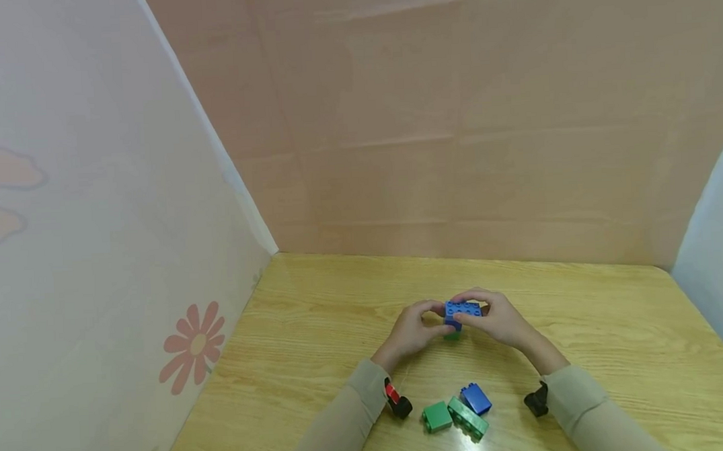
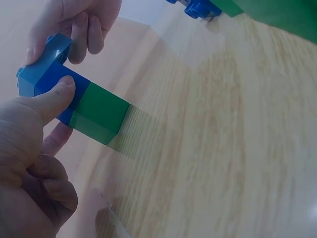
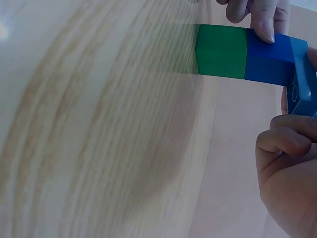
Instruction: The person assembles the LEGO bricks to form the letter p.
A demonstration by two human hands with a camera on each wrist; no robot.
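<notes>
Brown sheeting (image 1: 387,117) backs the wooden table (image 1: 316,301), where a green block (image 3: 222,52) stands with a blue block (image 3: 270,62) on it. The left hand (image 1: 411,331) pinches that blue block; the right hand (image 1: 504,321) grips the overhanging top brick (image 1: 464,308). Watching, I'd press straight down above that blue block; pushing on the overhang could tip everything.

Brick stack (image 1: 453,323) blocking gap between left hand (image 1: 411,329) and right hand (image 1: 501,320), loose bricks (image 1: 468,419) obstructing near side, free tabletop (image 1: 632,328) beyond and outside both hands
</notes>
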